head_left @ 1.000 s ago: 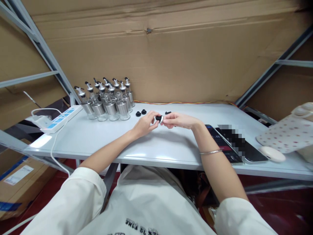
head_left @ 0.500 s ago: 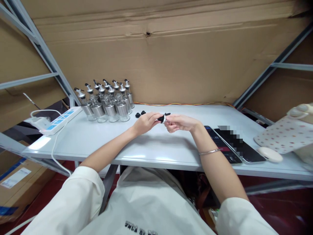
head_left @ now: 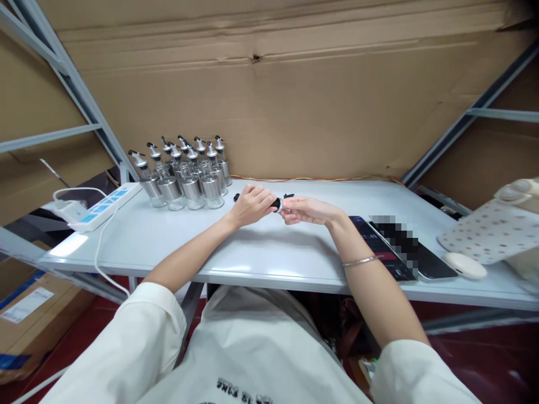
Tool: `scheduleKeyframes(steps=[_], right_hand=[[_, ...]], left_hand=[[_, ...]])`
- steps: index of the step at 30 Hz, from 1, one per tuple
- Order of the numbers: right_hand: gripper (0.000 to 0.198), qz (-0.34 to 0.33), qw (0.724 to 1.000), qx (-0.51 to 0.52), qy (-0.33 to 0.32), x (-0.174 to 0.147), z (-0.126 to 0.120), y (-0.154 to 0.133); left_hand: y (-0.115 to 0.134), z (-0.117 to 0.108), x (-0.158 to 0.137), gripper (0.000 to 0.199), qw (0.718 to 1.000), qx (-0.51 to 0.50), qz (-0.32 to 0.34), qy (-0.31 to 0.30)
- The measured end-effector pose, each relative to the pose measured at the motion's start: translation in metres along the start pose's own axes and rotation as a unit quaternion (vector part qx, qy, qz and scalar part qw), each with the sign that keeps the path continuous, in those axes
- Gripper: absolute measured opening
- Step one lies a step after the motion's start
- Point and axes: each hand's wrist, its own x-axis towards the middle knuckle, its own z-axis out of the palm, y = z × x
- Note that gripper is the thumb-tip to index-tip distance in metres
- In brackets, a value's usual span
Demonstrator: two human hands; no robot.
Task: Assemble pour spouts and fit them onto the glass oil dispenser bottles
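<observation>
Over the middle of the table, both hands meet on a bottle pourer (head_left: 278, 205) with a black stopper end and a silver collar. My left hand (head_left: 252, 206) is closed around its black end, back of the hand toward me. The fingertips of my right hand (head_left: 309, 210) pinch the silver end, and a small black tip shows just above them. Beside my left hand lies a black stopper piece (head_left: 236, 197), mostly covered by that hand. Further left stand several glass and steel oil bottles (head_left: 192, 188) with silver-and-black pourers on top.
A white power strip (head_left: 103, 207) with a cable lies at the table's left end. Two phones (head_left: 385, 252) lie right of my right forearm, next to a cream oval case (head_left: 465, 266) and a spotted bag (head_left: 488, 227). Cardboard (head_left: 320, 112) closes off the back.
My left hand has turned and wrapped further over the black end, now covering more of the loose black pieces behind it. The right hand has shifted only slightly.
</observation>
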Motion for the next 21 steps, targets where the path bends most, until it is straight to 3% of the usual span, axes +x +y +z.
scheduleKeyframes(steps=[8, 12, 17, 21], right_hand=[[0.031, -0.048, 0.997, -0.033, 0.041, 0.005, 0.006, -0.001], [0.037, -0.093, 0.988, -0.108, 0.067, 0.009, 0.008, 0.000], [0.041, -0.156, 0.945, -0.258, 0.125, 0.015, 0.011, 0.001], [0.035, -0.195, 0.885, -0.367, 0.212, 0.020, 0.017, 0.004]], left_hand=[[0.002, -0.007, 0.005, 0.045, 0.997, -0.012, -0.069, -0.032], [0.002, -0.008, 0.006, 0.043, 0.991, -0.048, -0.118, -0.040], [0.000, -0.005, 0.006, 0.046, 0.980, -0.097, -0.167, -0.050], [-0.002, 0.001, 0.006, 0.046, 0.954, -0.165, -0.239, -0.072]])
